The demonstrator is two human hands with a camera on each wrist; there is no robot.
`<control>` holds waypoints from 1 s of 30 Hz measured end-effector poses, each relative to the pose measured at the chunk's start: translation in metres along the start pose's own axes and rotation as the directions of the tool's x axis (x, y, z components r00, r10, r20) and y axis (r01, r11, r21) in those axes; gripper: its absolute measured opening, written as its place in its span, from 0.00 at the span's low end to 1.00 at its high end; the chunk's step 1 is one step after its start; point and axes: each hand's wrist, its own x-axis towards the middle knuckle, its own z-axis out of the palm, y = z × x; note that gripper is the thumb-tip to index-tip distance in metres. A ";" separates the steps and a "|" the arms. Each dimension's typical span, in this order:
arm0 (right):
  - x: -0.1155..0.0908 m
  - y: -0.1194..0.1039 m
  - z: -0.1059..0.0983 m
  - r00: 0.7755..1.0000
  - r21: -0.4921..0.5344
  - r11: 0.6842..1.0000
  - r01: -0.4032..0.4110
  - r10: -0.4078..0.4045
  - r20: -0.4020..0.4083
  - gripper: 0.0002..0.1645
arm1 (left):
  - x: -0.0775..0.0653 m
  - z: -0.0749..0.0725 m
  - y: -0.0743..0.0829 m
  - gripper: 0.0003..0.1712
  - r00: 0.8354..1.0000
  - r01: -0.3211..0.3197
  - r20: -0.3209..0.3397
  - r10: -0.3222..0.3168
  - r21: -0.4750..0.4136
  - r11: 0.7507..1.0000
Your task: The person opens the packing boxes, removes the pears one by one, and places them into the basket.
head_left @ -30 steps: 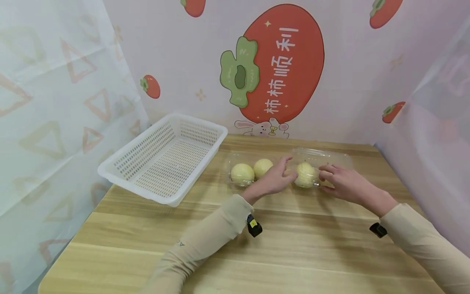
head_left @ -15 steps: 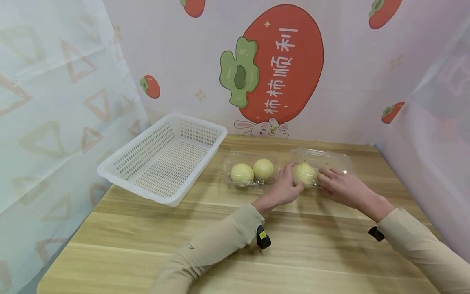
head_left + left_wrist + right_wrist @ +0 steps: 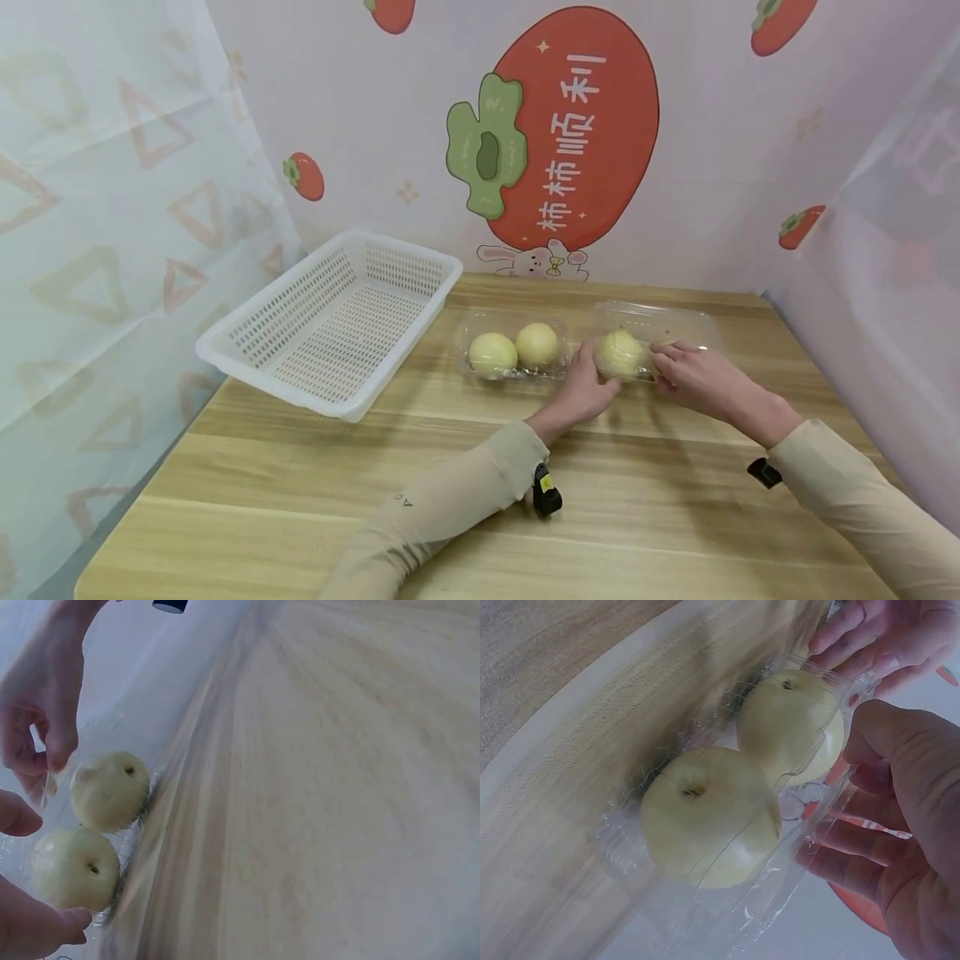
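The clear box (image 3: 662,322) between the hands lies on the counter (image 3: 637,517), long axis running left to right; right hand (image 3: 701,381), grip clamped on its plastic edge; left hand (image 3: 580,393) at its left end, grip apart.

Free room between both sleeves (image 3: 480,479), handled clear box (image 3: 675,325) beyond

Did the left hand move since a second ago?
Yes. In the head view, the left hand has moved rightward, farther from the white basket, which stayed in its place on the table.
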 end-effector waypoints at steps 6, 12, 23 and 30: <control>0.002 0.001 -0.003 0.999 0.036 0.999 -0.031 0.030 0.038 0.14 | 0.003 0.003 -0.003 0.46 0.993 0.117 0.044 -0.114 -0.086 0.989; 0.001 0.002 -0.003 0.997 0.071 0.995 -0.068 0.065 0.038 0.16 | 0.004 0.009 -0.005 0.46 0.990 0.141 0.032 -0.138 -0.114 0.983; 0.002 0.005 -0.004 0.997 0.120 0.990 -0.072 0.067 0.043 0.17 | 0.004 0.011 -0.008 0.44 0.987 0.159 0.062 -0.152 -0.137 0.978; 0.005 0.005 -0.007 0.996 0.164 0.983 -0.083 0.078 0.035 0.15 | 0.005 0.010 -0.009 0.44 0.981 0.179 0.090 -0.171 -0.078 0.981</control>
